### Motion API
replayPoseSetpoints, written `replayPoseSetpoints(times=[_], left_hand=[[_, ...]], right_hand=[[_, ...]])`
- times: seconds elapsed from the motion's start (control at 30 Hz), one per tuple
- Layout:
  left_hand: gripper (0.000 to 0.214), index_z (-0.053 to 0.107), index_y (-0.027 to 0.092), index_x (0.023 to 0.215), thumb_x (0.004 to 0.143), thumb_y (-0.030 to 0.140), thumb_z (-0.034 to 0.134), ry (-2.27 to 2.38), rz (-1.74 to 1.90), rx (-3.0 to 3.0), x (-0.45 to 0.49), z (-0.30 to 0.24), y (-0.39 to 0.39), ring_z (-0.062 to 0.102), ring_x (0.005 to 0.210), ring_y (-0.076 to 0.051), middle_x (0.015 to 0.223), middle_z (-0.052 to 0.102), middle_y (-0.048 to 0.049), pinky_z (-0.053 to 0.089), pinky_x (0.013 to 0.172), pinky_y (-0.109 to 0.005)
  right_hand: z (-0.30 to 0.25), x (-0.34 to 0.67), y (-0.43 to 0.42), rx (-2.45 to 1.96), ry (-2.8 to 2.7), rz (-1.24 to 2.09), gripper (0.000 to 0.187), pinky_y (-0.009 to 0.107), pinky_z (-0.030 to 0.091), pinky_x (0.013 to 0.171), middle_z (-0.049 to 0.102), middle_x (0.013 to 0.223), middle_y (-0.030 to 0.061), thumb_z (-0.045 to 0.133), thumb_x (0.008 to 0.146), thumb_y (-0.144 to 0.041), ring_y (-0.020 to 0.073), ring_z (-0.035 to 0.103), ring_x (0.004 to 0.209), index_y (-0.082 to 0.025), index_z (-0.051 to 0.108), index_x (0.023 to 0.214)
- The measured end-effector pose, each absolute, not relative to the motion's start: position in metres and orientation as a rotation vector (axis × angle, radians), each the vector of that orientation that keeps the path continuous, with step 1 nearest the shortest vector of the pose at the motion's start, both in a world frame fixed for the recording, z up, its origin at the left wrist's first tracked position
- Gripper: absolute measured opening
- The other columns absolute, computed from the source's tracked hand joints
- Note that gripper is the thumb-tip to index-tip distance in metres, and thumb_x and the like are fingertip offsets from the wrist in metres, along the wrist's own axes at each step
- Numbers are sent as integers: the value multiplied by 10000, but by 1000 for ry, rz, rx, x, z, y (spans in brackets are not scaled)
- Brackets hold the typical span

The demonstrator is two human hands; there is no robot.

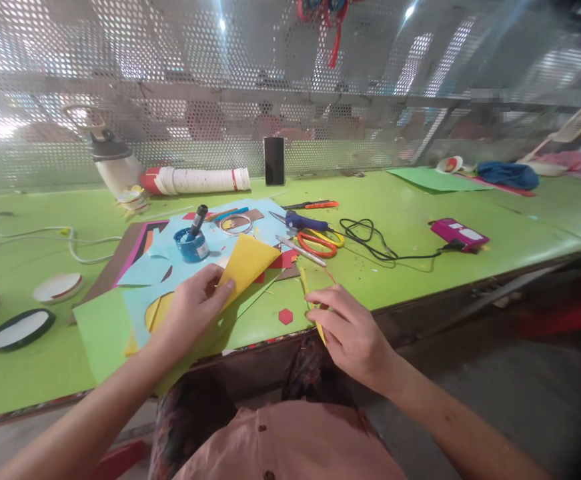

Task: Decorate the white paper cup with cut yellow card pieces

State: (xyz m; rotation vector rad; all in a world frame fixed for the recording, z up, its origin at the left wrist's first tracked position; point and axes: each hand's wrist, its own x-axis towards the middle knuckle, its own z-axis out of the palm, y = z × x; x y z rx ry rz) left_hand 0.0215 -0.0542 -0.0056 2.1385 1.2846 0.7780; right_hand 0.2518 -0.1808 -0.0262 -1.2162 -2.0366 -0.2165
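My left hand (195, 308) pinches a folded yellow paper sheet (248, 262) and lifts its corner above a stack of coloured sheets (170, 267). My right hand (351, 331) is closed on a thin yellow paper strip (306, 283) near the table's front edge. A small red hexagon cut-out (285, 316) lies on the green table (420, 260) between my hands. A blue glue pot (193, 244) with a dark brush stands on the light blue sheet just beyond my left hand.
Blue-handled scissors (303, 221) and orange-handled scissors (316, 243) lie right of the papers, then a black cable (370, 241) running to a pink device (459, 233). A stack of white cups (195, 180), a bottle (113, 160) and a phone (274, 161) stand by the mesh wall. Round lids (20, 329) lie left.
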Motion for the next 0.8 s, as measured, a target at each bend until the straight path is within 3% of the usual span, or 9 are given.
replayPoseSetpoints(times=[0.2,0.43,0.6,0.8], left_hand=[[210,532,200,767,834,394,487,1243,774,2124,22,-5,-56,472,582,-138,630,511,39,356,533,-252],[197,562,192,805,850,367,483,1187,765,2135,23,-5,-60,546,653,-157,713,591,9,410,599,-266],[135,551,190,830,870,279,457,1021,776,2344,24,-7,-64,579,753,-171,804,597,-25,446,692,-284],[132,532,190,888,897,196,401,779,676,2643,27,-10,-70,585,845,-193,916,580,-77,469,751,-316]], right_hand=[[-17,236,-173,-1208,-2213,-130,245,400,512,786,620,1011,153,405,887,-34,236,522,947,-128,629,855],[-16,234,-168,-1158,-2217,28,383,406,479,926,593,1130,157,371,886,1,232,519,1069,-110,553,1204],[-18,255,-176,-1219,-1974,-57,372,465,461,934,620,1034,110,437,831,23,218,575,978,-188,596,1093],[-20,238,-193,-1302,-2096,21,305,464,480,863,606,1068,136,531,827,-63,254,520,1000,-150,596,1111]])
